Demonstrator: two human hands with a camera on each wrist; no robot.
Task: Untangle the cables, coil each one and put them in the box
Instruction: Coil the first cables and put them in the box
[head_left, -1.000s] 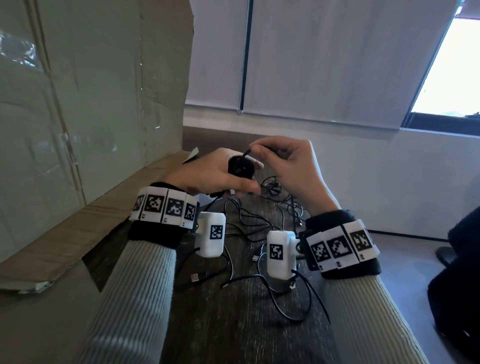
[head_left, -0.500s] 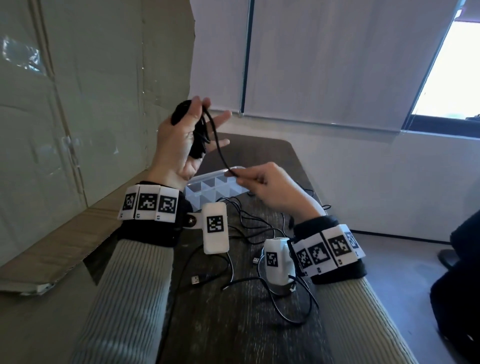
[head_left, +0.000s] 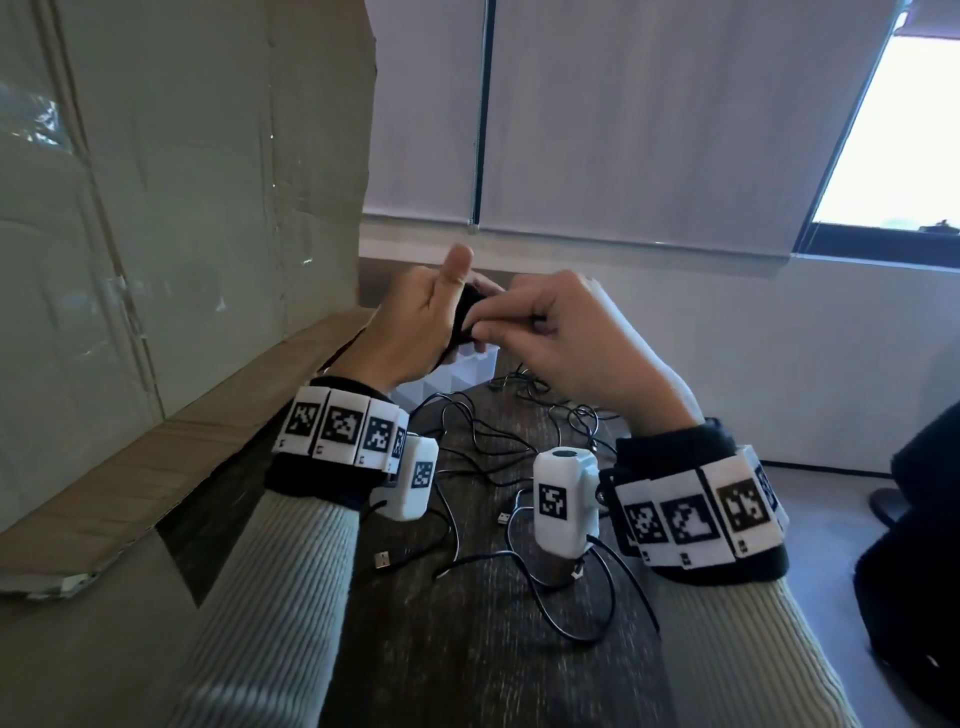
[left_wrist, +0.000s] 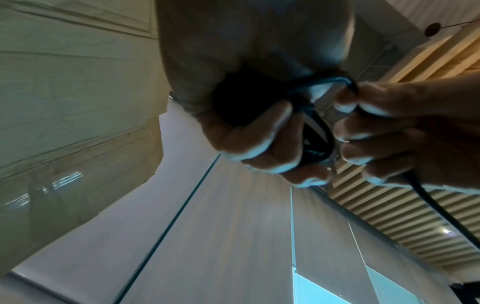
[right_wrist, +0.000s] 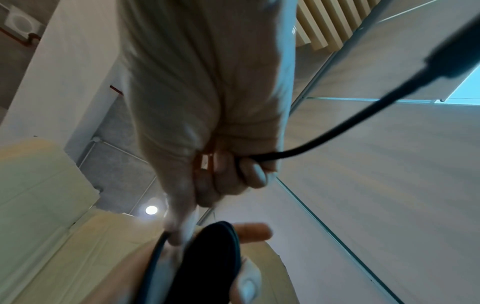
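While both hands are meeting above the far end of the dark wooden table, the left hand is curling its fingers around a small black coil of cable, thumb sticking up. The right hand is pinching the same cable right against the coil, and a loose length is trailing out from under its little finger toward a thicker plug end. Just below the hands, the white box with its dividers is sitting on the table, mostly hidden. More thin black cables are lying tangled on the table between the wrists, with a silver plug lying near the left sleeve. A big cardboard sheet is leaning up on the left.
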